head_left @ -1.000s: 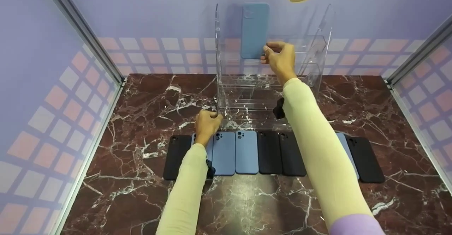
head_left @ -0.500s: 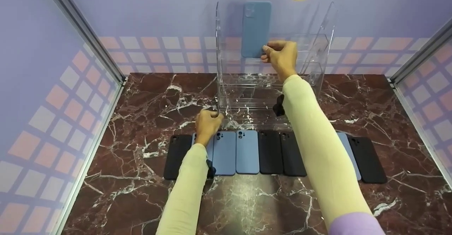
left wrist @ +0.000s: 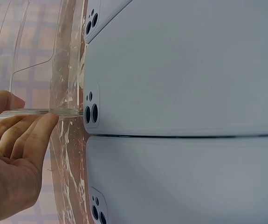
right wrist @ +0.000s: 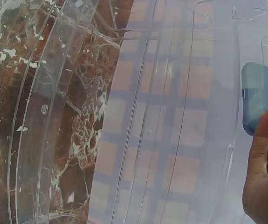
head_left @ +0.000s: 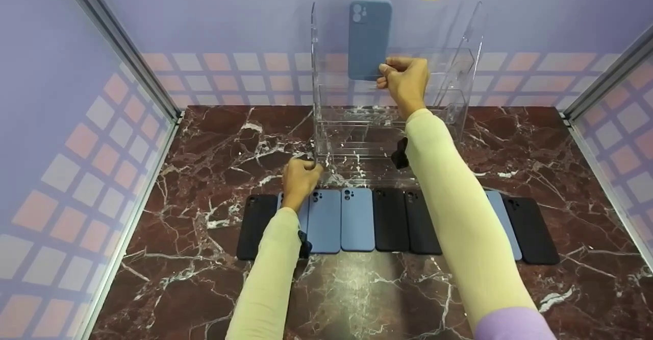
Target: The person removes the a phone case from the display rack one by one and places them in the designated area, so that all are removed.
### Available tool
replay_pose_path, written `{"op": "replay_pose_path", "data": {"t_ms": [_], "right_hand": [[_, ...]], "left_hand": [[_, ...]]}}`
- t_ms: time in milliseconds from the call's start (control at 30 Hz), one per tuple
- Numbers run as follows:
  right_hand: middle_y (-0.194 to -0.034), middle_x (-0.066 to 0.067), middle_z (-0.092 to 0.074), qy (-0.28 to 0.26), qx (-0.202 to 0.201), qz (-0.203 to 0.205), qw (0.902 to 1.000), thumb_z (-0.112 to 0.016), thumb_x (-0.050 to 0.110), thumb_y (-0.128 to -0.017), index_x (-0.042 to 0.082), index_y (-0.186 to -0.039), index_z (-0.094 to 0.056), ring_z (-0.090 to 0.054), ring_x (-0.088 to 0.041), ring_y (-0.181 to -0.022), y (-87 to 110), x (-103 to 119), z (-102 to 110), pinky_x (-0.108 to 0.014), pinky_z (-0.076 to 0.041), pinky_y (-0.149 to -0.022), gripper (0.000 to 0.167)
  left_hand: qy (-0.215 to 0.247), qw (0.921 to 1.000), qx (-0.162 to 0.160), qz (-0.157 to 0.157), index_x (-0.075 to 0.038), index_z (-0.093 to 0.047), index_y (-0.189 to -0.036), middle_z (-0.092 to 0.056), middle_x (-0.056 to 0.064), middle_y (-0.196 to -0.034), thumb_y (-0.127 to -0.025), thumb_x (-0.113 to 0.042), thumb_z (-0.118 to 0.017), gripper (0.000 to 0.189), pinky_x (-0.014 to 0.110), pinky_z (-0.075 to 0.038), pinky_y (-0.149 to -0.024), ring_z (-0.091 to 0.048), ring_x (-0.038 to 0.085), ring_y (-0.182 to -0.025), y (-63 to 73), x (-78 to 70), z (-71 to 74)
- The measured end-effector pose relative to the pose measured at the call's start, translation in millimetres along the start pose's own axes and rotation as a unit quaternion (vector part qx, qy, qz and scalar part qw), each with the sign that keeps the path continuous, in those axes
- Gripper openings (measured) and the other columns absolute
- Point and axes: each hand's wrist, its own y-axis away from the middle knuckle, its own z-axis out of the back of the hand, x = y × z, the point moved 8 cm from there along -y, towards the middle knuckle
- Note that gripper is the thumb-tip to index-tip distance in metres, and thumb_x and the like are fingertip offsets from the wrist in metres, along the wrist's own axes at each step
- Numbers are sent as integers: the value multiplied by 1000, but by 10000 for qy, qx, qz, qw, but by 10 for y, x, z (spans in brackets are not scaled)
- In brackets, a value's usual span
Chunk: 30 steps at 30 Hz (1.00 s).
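Note:
My right hand (head_left: pixel 405 82) pinches a blue phone case (head_left: pixel 370 41) by its lower right corner. The case stands upright at the back of a clear acrylic display stand (head_left: pixel 315 74), its camera cutouts at the top left. In the right wrist view, thumb and fingers meet at the lower edge of the blue phone case (right wrist: pixel 259 98), seen partly through clear plastic. Down at the stand's front left corner, my left hand (head_left: pixel 301 179) grips the side panel. The left wrist view has the thumb on one face of that panel (left wrist: pixel 40 112) and the fingers on the other.
In front of the stand lies a row of several phone cases, some blue (head_left: pixel 357 220), some black (head_left: pixel 390 220). My right forearm covers part of it. The dark red marble tabletop (head_left: pixel 204 289) meets purple walls (head_left: pixel 229 18) at the back and both sides.
The blue phone case has tilted slightly, and its camera cutouts look clearer and its face darker. It sits a touch higher in the picture. My left hand keeps its grip in the same place.

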Motion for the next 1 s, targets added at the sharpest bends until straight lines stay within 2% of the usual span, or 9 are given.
{"op": "replay_pose_path", "data": {"t_ms": [133, 300, 567, 667, 833, 1000], "right_hand": [[-90, -19, -71, -175, -103, -4, 9998, -71, -7, -89, -13, -113, -70, -66, -15, -53, -5, 15, 51, -27, -57, -59, 25], [-84, -15, -70, -240, -167, 107, 9995, -71, -7, -89, -13, -110, -71, -66, -14, -53, 9, 75, 100, -27, -57, -59, 22], [-84, -17, -70, -610, -77, 508, 9968, -70, -10, -89, -15, -109, -70, -65, -16, -54, 78, 315, 159, -27, -57, -60, 21], [-83, -17, -71, -702, 4, 640, 9955, -69, -13, -87, -16, -109, -69, -65, -16, -53, 127, 398, 218, -27, -57, -58, 22], [-91, -22, -72, -507, 109, 787, 9955, -71, -14, -85, -15, -111, -69, -66, -18, -56, 215, 474, 430, -28, -57, -60, 26], [-104, -25, -71, -32, 184, 793, 9967, -73, -8, -87, -8, -115, -70, -68, -21, -67, 303, 443, 811, -29, -58, -68, 28]], "left_hand": [[-42, 10000, -7, -79, -7, -81, -79, -70, -1, -65, -90, -21, -71, 21, 43, -49, -80, -58, 21, -68, -7, -24, -14], [-55, 9999, 8, -85, -8, -82, -81, -73, 0, -71, -90, -21, -71, 20, 44, -49, -84, -61, 22, -73, -1, -34, -20], [-97, 9999, 2, -28, -12, -84, -85, -76, 2, -83, -89, -23, -71, 17, 46, -49, -88, -66, 25, -84, -19, -30, -16], [-117, 9999, 25, -34, -13, -83, -84, -75, 1, -80, -89, -24, -70, 18, 46, -49, -86, -66, 25, -82, -28, -33, -26], [-105, 9998, 106, -102, -6, -80, -76, -71, 1, -67, -91, -23, -69, 25, 44, -48, -82, -60, 23, -71, -44, -42, -49], [-36, 9998, 161, -73, -4, -80, -77, -70, 2, -66, -93, -23, -69, 26, 39, -47, -73, -54, 16, -59, -61, -27, -64]]}}
